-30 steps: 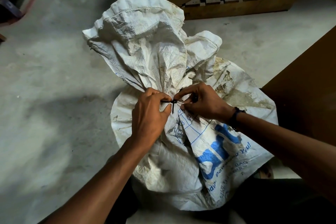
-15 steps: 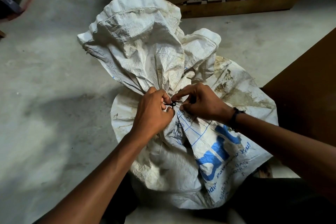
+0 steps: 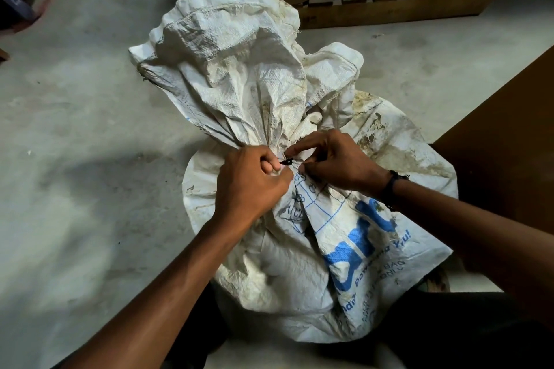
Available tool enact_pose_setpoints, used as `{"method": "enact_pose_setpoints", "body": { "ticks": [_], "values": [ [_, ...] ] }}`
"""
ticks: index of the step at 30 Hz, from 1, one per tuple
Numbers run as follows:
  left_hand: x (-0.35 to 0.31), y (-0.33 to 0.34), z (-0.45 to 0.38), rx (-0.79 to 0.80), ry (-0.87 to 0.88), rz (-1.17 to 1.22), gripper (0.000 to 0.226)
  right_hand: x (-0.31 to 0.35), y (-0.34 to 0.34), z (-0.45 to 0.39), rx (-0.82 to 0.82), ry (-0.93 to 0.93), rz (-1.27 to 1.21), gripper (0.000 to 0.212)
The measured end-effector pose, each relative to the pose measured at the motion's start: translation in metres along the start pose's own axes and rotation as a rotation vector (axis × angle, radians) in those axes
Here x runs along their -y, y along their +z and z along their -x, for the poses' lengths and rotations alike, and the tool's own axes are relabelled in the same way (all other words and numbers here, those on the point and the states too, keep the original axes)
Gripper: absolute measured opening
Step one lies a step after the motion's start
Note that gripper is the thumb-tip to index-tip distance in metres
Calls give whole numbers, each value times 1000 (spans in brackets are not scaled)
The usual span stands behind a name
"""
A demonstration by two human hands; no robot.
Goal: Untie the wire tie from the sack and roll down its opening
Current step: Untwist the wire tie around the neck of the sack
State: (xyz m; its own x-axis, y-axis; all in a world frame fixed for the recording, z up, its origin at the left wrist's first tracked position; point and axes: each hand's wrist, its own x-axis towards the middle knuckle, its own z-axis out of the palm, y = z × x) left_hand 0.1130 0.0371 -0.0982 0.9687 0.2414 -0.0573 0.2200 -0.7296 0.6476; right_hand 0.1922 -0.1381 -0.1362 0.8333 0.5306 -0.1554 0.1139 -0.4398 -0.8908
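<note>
- A white woven sack [image 3: 353, 237], stained and printed in blue, is seen standing on the concrete floor [image 3: 75, 189], close in front of the person.
- The neck of the sack is gathered into a tight bunch about midway up, and the loose top of the fabric is fanned out above it, away from the camera.
- A thin black wire tie [image 3: 287, 161] is wound round that gathered neck; only a short twisted bit of it is visible between the two hands.
- The left hand [image 3: 251, 186] is curled into a fist round the bunched neck just beside the tie, with the fingertips tucked close to the twist.
- The right hand [image 3: 335, 159] is held at the other side, its thumb and forefinger pinched together on or right at the wire's end; exact contact is too small to be told.
- A dark band is worn on the right wrist.
- The step in hand is judged to be the untwisting of the tie: the neck is not yet released and nothing of the opening has been rolled down.
- The next move is judged to call for the twisted ends being turned apart while the neck is kept steady, after which the wire can be drawn off.
- A wooden pallet [image 3: 398, 6] is seen beyond the sack.
</note>
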Motion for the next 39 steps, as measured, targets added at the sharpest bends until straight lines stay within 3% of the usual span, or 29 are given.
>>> {"method": "enact_pose_setpoints", "body": {
  "ticks": [6, 10, 17, 24, 30, 39],
  "values": [
    [-8, 0, 2, 17, -125, -60, 15, 0, 1, 1, -10, -29, 3, 43],
    [-6, 3, 2, 8, -193, 40, 14, 1, -1, 0, -7, -13, -10, 41],
    [2, -2, -11, 157, -390, 247, 13, 5, -2, 2, -15, -26, 28, 43],
    [-4, 7, -5, 22, -360, 253, 14, 9, -3, 0, -24, -46, 29, 46],
    [-2, 2, -8, 162, -389, 230, 12, 11, -6, 3, -17, -44, 43, 44],
    [-2, 8, -5, 5, -443, 393, 17, 18, -5, 5, -28, -91, 110, 46]
  ]
}}
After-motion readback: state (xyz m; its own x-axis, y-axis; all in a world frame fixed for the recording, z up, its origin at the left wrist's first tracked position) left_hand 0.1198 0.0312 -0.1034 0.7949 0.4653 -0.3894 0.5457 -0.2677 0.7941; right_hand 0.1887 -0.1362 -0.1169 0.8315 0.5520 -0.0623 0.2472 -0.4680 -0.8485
